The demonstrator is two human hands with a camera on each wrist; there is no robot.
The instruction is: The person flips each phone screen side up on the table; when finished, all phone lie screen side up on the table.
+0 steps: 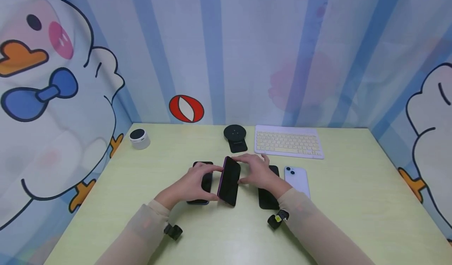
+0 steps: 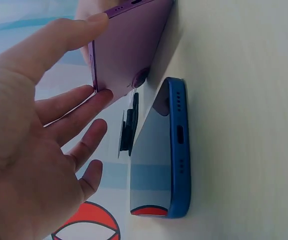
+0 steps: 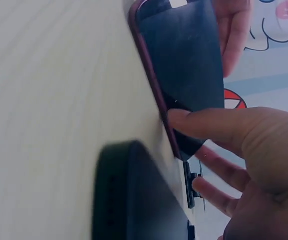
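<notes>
Both hands hold a purple phone [image 1: 230, 181], tilted up with one long edge low near the table and its dark screen showing. My left hand [image 1: 198, 181] has its thumb at the phone's near corner and its index and middle fingertips along the raised side; its other fingers are loose. In the right wrist view, the thumb of my right hand [image 3: 263, 145] presses the screen near its lower edge, with fingers behind the far end. Under the left hand lies a blue-edged phone [image 2: 180, 150], screen up. A dark phone [image 1: 268, 199] lies partly hidden beneath the right hand.
A pale lilac phone [image 1: 297, 180] lies back up beside the right forearm. Farther back are a black stand with a round pad [image 1: 234, 133], a lilac keyboard [image 1: 288, 142] and a small white cylinder [image 1: 140, 141] with a black top. A printed curtain [image 1: 243, 61] hangs behind the table.
</notes>
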